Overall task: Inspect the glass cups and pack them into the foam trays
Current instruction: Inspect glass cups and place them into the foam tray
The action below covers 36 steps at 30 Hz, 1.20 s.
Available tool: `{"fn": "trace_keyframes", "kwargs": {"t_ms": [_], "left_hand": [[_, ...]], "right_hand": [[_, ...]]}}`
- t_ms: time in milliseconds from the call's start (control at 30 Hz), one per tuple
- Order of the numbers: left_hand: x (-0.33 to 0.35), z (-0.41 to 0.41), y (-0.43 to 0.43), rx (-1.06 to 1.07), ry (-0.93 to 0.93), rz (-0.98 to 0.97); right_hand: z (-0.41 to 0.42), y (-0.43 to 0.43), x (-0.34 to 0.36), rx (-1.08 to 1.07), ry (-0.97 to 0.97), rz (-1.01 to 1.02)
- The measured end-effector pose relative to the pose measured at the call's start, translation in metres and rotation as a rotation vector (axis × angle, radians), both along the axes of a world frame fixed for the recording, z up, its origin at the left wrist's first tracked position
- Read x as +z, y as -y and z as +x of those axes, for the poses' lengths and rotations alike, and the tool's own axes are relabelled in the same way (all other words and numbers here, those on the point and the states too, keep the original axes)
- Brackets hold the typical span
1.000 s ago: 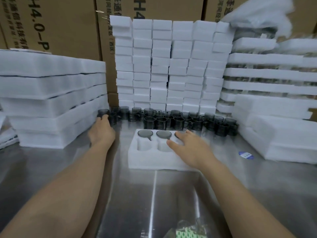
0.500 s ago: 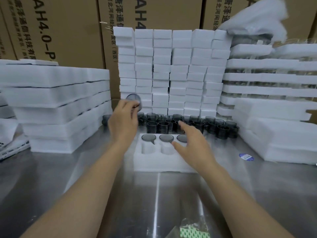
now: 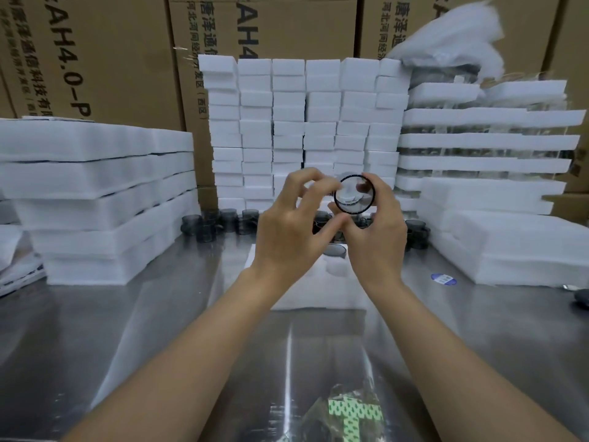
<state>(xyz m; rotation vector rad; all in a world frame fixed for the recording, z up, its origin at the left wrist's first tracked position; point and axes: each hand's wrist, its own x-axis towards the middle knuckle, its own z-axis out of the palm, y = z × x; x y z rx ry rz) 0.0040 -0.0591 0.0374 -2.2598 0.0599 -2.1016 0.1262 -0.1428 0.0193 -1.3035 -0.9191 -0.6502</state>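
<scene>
I hold one smoky glass cup (image 3: 354, 195) up in the air above the foam tray (image 3: 318, 291), its round end facing me. My right hand (image 3: 379, 231) grips it from the right, fingers curled round its rim. My left hand (image 3: 293, 231) pinches its left side with thumb and fingertips. The white tray lies on the steel table under my hands, and one dark cup (image 3: 335, 251) shows in a pocket between my wrists. The other pockets are hidden by my hands. A row of loose grey cups (image 3: 223, 221) stands behind the tray.
Stacks of foam sheets (image 3: 105, 199) rise at the left, small foam blocks (image 3: 302, 129) in the middle, packed trays (image 3: 490, 161) at the right. Cardboard boxes (image 3: 95, 59) stand behind. A blue sticker (image 3: 443, 278) lies right of the tray and a green-patterned bag (image 3: 350, 413) lies near me.
My left hand picked a cup from the row's left end and carried it up to the middle. My right hand left the tray and rose to take hold of the cup too.
</scene>
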Motion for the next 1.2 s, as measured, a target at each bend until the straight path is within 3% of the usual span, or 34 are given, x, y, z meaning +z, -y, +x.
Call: {"fn": "trace_keyframes", "kwargs": {"t_ms": [100,433,833,1000,1100,1200], "left_hand": [[-0.001,-0.001,-0.002,-0.055,-0.072,-0.146],[-0.009,0.002,-0.02,-0.116,-0.121,-0.203],[-0.011,0.008,-0.005,-0.306,-0.093,-0.283],[-0.008,0.006,-0.002,-0.254,-0.046,-0.277],[-0.007,0.006,0.001,-0.301,-0.05,-0.38],[-0.003,0.007,0.002,-0.482,-0.071,-0.695]], "right_hand": [[0.001,0.001,-0.001,0.016,-0.003,0.026],[-0.003,0.002,-0.003,0.076,0.022,-0.136],[-0.013,-0.001,-0.004,0.028,-0.007,-0.03],[-0.014,-0.002,-0.004,0.074,0.016,-0.063],[-0.016,-0.001,-0.005,0.074,0.054,-0.099],[-0.015,-0.002,-0.007,0.049,0.097,-0.133]]}}
